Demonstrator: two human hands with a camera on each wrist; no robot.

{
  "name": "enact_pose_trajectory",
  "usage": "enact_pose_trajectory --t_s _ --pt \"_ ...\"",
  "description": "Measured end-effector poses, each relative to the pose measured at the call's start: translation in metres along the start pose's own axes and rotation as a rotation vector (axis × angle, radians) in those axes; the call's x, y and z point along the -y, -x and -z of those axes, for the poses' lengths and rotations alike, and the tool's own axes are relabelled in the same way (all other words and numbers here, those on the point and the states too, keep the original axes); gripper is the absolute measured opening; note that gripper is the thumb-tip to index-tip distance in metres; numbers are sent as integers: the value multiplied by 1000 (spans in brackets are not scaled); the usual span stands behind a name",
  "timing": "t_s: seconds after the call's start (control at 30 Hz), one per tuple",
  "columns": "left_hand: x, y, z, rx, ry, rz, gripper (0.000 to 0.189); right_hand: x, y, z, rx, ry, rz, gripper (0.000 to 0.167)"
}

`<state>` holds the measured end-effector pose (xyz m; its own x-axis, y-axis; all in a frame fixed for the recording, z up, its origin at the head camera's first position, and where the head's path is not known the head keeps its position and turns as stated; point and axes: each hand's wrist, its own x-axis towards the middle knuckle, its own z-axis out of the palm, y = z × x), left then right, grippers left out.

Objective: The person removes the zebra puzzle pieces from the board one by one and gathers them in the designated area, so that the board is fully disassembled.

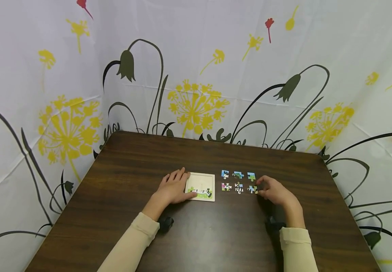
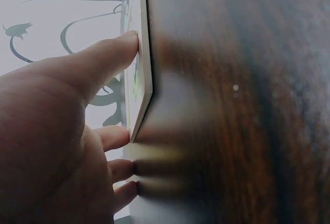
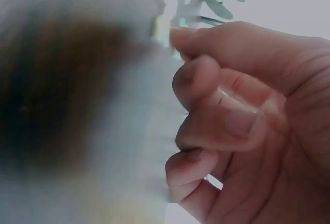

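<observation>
In the head view a square wooden puzzle tray (image 1: 200,176) lies flat on the table, a green and white picture strip along its near side. My left hand (image 1: 173,187) rests at the tray's left edge, fingers spread and thumb on its near left corner; the left wrist view shows this thumb (image 2: 111,53) on the tray. Several jigsaw pieces (image 1: 238,175) lie to the right in two rows. At the near row's right end, my right hand (image 1: 275,190) holds a jigsaw piece (image 1: 252,189) between thumb and index finger, the other fingers curled.
The dark wooden table (image 1: 196,230) extends around the tray and pieces. A white curtain (image 1: 189,49) with printed flowers hangs behind and at both sides. Black wrist devices (image 1: 166,224) sit under the wrists.
</observation>
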<state>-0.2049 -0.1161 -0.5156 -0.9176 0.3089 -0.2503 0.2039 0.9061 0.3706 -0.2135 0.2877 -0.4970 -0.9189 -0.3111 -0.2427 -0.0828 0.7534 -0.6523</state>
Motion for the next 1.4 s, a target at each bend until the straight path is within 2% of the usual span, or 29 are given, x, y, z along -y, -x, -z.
enact_pose_trajectory --t_s 0.1,0.2,0.4,0.53,0.67,0.93,1.13,1.23,1.4 --pt "0 2 3 -6 -2 5 96 15 -2 1 -20 32 20 32" --pt "0 3 3 3 5 6 103 35 -5 -9 -25 48 77 31" --pt "0 2 -1 5 17 -1 110 86 -25 -53 37 105 225 24" --pt "0 0 0 1 -1 -3 109 115 -43 -81 94 152 260 21" --pt "1 1 1 9 -16 -4 109 135 -59 -101 125 170 264 29" --pt "1 2 0 18 -22 -12 105 149 -73 -120 167 221 253 43" --pt "-3 3 0 -9 -42 -3 106 146 -73 -122 150 192 229 28" --pt "-2 3 -1 -13 -33 -12 107 143 -74 -123 160 163 235 26" --pt "9 0 0 28 5 -68 107 138 -80 -122 215 53 272 29"
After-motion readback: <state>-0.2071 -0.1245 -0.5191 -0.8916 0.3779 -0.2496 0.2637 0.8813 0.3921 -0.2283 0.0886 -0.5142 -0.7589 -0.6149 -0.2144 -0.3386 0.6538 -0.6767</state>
